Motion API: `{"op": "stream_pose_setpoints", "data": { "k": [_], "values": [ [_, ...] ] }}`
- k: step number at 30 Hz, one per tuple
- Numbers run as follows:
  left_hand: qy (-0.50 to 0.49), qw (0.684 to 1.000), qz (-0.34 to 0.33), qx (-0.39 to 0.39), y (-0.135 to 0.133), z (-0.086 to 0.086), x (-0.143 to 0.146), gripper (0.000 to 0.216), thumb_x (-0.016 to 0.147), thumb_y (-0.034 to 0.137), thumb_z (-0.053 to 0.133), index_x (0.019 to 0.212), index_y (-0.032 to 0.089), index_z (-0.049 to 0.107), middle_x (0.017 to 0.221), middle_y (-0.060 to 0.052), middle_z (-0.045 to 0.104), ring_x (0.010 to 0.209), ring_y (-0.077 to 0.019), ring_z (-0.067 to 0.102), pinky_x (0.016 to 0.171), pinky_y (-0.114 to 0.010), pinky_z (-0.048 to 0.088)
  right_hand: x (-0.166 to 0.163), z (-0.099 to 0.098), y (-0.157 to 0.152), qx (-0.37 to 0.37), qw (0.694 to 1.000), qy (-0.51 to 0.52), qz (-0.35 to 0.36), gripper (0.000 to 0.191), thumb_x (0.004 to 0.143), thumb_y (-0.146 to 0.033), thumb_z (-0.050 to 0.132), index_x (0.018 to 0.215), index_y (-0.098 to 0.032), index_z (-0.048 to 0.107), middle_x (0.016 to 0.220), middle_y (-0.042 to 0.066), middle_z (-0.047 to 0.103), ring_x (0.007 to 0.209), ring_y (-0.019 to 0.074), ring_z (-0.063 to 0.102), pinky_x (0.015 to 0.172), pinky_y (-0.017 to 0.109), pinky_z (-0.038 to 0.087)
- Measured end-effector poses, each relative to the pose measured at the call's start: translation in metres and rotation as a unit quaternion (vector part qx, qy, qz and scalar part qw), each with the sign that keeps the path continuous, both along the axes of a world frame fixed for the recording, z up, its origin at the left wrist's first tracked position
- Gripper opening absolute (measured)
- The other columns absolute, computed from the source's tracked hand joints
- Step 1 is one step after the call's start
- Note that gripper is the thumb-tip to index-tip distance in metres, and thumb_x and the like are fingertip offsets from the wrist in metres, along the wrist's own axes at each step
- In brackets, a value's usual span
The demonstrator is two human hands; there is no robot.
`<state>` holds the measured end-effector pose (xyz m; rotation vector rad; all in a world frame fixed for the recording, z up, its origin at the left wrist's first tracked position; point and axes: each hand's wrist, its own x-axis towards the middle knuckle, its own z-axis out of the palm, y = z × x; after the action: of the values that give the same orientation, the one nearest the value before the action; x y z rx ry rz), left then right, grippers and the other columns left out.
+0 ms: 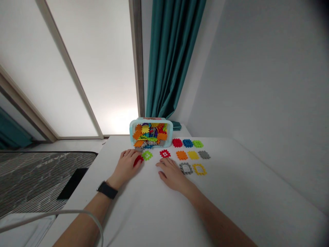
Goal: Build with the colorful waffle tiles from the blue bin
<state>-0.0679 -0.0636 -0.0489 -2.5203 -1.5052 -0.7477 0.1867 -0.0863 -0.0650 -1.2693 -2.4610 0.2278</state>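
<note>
My left hand [128,162] arches over a red tile [138,160], beside a green tile [147,155]; I can't tell if it grips. My right hand [171,172] lies palm-down, empty, fingers loosely parted, near a red openwork tile [165,151].

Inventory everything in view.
table: 1, white, below hands
bin: 1, light blue, far end
bin pieces: uncounted, mixed, inside
row pieces: 8, mixed, right
loose pieces: 3, red/green, near hands
curtains: 2, teal, back, far left
panels: several, white, back left
wall: 1, grey, right
rug: 1, grey, left
slab: 1, black, beside table
cable: 1, white, lower left
item: 1, white, lower left
watch: 1, black, left wrist
left hand: 1, over red piece
right hand: 1, on table
</note>
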Motion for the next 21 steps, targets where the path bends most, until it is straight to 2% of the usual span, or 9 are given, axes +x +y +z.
{"op": "stream_pose_setpoints", "data": {
  "k": [4, 8, 11, 16, 21],
  "values": [
    [-0.01, 0.999, 0.033, -0.005, 0.005, 0.001, -0.013, 0.022, 0.093, 0.024, 0.052, 0.11, 0.022, 0.065, 0.114, -0.009, 0.068, 0.106, -0.0278, 0.06, 0.093, -0.044, 0.045, -0.013, -0.003, -0.004, 0.011, 1.0, -0.003, -0.002, 0.036, 0.095, -0.016, 0.05, 0.129, -0.019, 0.059, 0.137, 0.012, 0.058, 0.129, 0.0279, 0.049, 0.112, 0.048, 0.038],
    [-0.027, 0.998, 0.051, -0.018, 0.009, 0.0, -0.023, 0.023, 0.093, 0.026, 0.052, 0.111, 0.022, 0.065, 0.112, -0.009, 0.069, 0.106, -0.0286, 0.062, 0.09, -0.045, 0.048, -0.024, -0.003, -0.005, 0.021, 0.999, -0.03, 0.036, 0.047, 0.1, -0.025, 0.043, 0.146, -0.019, 0.046, 0.16, 0.011, 0.038, 0.144, 0.0284, 0.035, 0.119, 0.052, 0.029],
    [-0.028, 0.998, 0.04, -0.034, 0.011, -0.003, -0.025, 0.026, 0.093, 0.029, 0.053, 0.116, 0.022, 0.064, 0.116, -0.01, 0.069, 0.108, -0.0293, 0.062, 0.09, -0.046, 0.051, -0.026, -0.003, -0.003, 0.005, 0.998, -0.047, 0.041, 0.053, 0.102, -0.03, 0.041, 0.153, -0.02, 0.037, 0.165, 0.01, 0.03, 0.148, 0.0297, 0.029, 0.119, 0.056, 0.025],
    [-0.041, 0.998, -0.005, -0.047, 0.012, -0.008, -0.021, 0.035, 0.094, 0.032, 0.054, 0.126, 0.022, 0.061, 0.131, -0.011, 0.064, 0.119, -0.0289, 0.06, 0.1, -0.048, 0.049, -0.027, -0.003, 0.0, -0.014, 0.998, -0.041, 0.038, 0.054, 0.101, -0.033, 0.043, 0.154, -0.022, 0.037, 0.163, 0.009, 0.035, 0.147, 0.0302, 0.03, 0.12, 0.058, 0.021],
    [-0.04, 0.997, -0.033, -0.058, 0.009, -0.011, -0.016, 0.038, 0.095, 0.038, 0.055, 0.129, 0.023, 0.061, 0.137, -0.011, 0.062, 0.124, -0.0294, 0.058, 0.103, -0.05, 0.049, -0.025, -0.001, 0.0, -0.024, 0.998, -0.013, 0.049, 0.055, 0.099, -0.031, 0.046, 0.152, -0.019, 0.039, 0.159, 0.01, 0.042, 0.144, 0.0292, 0.035, 0.12, 0.055, 0.025]
  ]
}}
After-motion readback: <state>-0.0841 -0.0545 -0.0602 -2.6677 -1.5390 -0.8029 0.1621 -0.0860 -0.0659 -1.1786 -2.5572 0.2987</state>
